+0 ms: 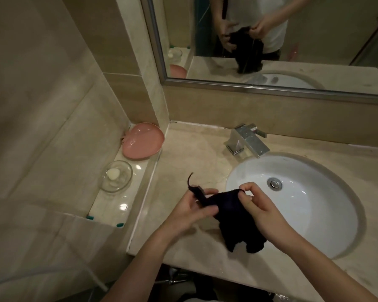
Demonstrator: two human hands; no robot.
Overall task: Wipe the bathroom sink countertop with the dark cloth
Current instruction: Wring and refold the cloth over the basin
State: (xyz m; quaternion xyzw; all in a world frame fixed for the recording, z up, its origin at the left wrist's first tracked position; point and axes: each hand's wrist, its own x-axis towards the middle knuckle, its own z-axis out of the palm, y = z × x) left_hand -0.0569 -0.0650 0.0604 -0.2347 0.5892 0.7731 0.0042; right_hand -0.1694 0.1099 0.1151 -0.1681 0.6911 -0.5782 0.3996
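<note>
The dark cloth (234, 216) hangs between both hands above the beige marble countertop (188, 153), just left of the white round sink (310, 205). My left hand (192, 210) pinches the cloth's left edge, where a thin loop sticks up. My right hand (258, 208) pinches the upper right edge with fingertips. The cloth's lower part droops over the countertop's front strip and the sink's left rim.
A chrome faucet (247, 141) stands behind the sink. On a lower ledge at left sit a pink dish (143, 141) and a clear glass dish (116, 176) holding a soap piece. A framed mirror (271, 40) covers the back wall.
</note>
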